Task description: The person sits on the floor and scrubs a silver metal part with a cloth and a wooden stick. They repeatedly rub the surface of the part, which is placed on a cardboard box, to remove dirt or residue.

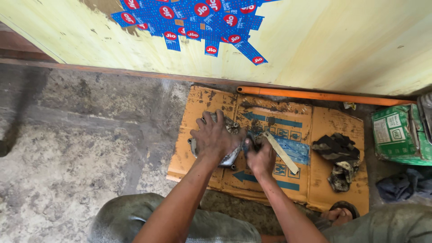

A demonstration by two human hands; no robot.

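A grey metal engine cover (228, 158) lies on a flattened, oil-stained cardboard sheet (333, 177) on the floor. My left hand (215, 137) presses down flat on top of the cover, fingers spread. My right hand (261, 157) is closed around a thin flat pale strip (281, 153), a scraper-like blade whose free end points to the lower right. The end inside my fist meets the cover's right edge, hidden by my fingers.
A dirty dark rag (338, 157) lies on the cardboard's right part. An orange pipe (315, 95) runs along the yellow wall (315, 40). A green-and-white bag (398, 134) and blue cloth (405, 185) sit at right. My foot in a sandal (339, 213) rests near the cardboard's corner.
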